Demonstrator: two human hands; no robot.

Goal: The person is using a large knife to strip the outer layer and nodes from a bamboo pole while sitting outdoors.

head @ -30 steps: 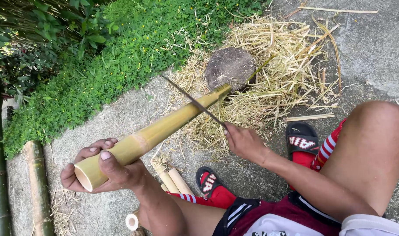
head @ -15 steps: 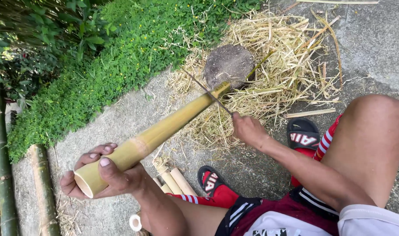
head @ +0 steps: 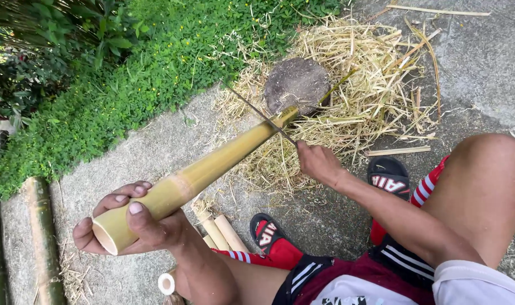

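Gripping hollow yellow bamboo tube point(head: 212, 164), thin blade point(head: 263, 116)

Place: I see an outdoor yard work spot.
Ground: bare concrete point(head: 156, 152).
Edge: green groundcover point(head: 116, 96) beside it.
Litter: dry shavings point(head: 370, 85), cut bamboo pieces point(head: 221, 231).
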